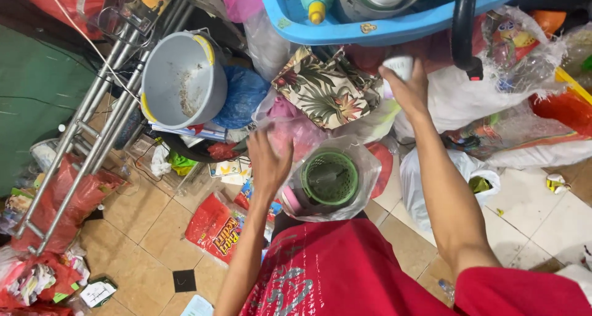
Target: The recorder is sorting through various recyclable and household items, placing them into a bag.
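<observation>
Reaching into a crowded heap of bags and household goods on a tan tiled floor (148, 229). Right hand (408, 89) closing around a small white cylindrical container (399, 66), held up just under the rim of a blue plastic basket (394, 27) and beside a flower-printed fabric pouch (325, 88). Left hand (268, 159) hovering with fingers loosely spread, gripping nothing, just beside a crinkled clear plastic bag (364, 168) holding a round green slotted plastic basket (329, 178).

Judging from the reach, keeping a firm wrap on the smooth white container and lifting clear of the basket rim and the black curved handle (464, 26) looking like the careful way, with the free hand steadying the slippery bag below.

Lying all around: a grey plastic bucket (179, 78) tipped on its side, dusty inside, yellow at the rim; thin metal rack tubes (92, 131) slanting across the left; a glossy red printed packet (217, 228) flat on the tiles; soft white plastic sacks (468, 94), rumpled and translucent, on the right.
</observation>
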